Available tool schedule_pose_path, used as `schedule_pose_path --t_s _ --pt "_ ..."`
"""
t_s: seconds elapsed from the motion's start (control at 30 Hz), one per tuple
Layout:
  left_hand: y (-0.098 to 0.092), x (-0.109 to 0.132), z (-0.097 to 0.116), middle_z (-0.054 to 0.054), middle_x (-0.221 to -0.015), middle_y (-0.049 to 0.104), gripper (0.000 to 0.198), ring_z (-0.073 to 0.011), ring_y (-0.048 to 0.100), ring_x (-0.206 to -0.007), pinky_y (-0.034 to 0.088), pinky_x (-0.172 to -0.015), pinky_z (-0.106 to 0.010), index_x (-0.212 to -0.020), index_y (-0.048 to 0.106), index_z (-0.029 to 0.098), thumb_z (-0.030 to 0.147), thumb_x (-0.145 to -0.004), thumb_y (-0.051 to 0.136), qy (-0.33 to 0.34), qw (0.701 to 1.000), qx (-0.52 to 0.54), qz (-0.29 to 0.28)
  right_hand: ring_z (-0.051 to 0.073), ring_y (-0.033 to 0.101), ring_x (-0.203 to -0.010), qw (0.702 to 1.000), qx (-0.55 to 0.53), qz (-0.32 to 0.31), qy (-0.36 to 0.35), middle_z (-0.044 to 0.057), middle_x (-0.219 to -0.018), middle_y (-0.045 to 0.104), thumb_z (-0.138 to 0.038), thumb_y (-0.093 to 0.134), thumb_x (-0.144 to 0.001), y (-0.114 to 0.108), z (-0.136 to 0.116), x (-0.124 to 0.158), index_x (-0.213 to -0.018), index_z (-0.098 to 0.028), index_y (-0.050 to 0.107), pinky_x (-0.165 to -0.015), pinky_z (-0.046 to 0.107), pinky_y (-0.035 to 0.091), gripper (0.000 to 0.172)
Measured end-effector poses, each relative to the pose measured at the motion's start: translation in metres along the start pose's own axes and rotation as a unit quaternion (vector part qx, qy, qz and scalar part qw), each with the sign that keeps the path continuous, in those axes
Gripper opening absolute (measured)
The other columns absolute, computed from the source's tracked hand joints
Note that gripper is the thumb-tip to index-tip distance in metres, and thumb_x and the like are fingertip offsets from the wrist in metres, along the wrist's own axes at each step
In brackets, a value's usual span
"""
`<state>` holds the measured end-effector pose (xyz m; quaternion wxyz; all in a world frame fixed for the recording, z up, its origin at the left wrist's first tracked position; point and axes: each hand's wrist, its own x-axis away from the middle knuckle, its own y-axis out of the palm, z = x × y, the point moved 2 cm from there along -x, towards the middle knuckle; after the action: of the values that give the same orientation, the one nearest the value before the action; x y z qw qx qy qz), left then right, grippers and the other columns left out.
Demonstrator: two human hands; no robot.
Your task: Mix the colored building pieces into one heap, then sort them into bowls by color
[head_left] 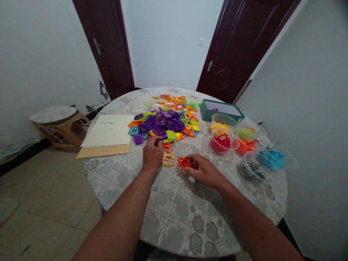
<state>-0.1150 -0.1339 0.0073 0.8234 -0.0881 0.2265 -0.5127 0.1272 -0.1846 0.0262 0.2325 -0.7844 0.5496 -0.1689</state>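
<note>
My left hand (153, 153) is at the near edge of a heap of plastic interlocking building pieces (165, 121), mostly purple on top. Its fingers are curled closed by the purple pieces, and whatever they pinch is hidden. To the right, my right hand (204, 169) grips an orange-red toothed building piece (184, 162) between thumb and fingers, low over the tablecloth. Between the hands lies a yellow square frame piece (168, 160) with an open middle. A light green piece (170, 136) rests at the heap's front.
Clear tubs of sorted pieces stand at the right: a red-filled tub (221, 142), a blue-filled tub (272, 159) and several others. Behind them sits a green box (221, 110). Paper sheets (108, 130) lie left on the round table (168, 217); a stool (58, 123) stands beyond.
</note>
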Motion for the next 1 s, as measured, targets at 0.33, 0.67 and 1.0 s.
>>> schedule_pose_path --t_s 0.33,0.67,1.0 --pt "0.001 -0.003 -0.005 -0.006 -0.098 0.079 0.022 -0.0238 0.073 -0.091 0.056 -0.088 -0.036 -0.104 0.073 0.022 0.029 -0.09 0.058 0.002 1.0 -0.011 0.001 0.013 0.066 -0.073 0.762 -0.637 -0.095 0.069 0.01 -0.104 0.076 -0.053 0.075 -0.087 -0.031 0.011 -0.004 -0.121 -0.014 0.07 -0.057 0.02 0.055 0.051" --pt "0.006 0.028 0.02 -0.006 -0.096 0.078 0.027 -0.0176 0.069 -0.075 0.055 -0.077 -0.031 -0.112 0.071 0.02 0.038 -0.092 0.069 0.219 0.96 0.001 -0.175 0.014 0.07 -0.071 0.787 -0.595 -0.078 0.143 0.009 -0.097 0.078 -0.047 0.078 -0.089 0.01 0.026 -0.015 -0.116 -0.015 0.069 -0.06 0.023 0.06 0.043" --pt "0.005 0.021 0.023 -0.004 -0.089 0.077 0.027 -0.0198 0.069 -0.077 0.053 -0.072 -0.031 -0.1 0.073 0.022 0.047 -0.091 0.067 0.115 0.946 0.053 -0.297 0.019 0.07 -0.085 0.964 -0.244 0.094 0.047 0.007 -0.103 0.074 -0.048 0.077 -0.087 -0.009 0.001 -0.011 -0.123 -0.021 0.065 -0.071 0.032 0.059 0.047"
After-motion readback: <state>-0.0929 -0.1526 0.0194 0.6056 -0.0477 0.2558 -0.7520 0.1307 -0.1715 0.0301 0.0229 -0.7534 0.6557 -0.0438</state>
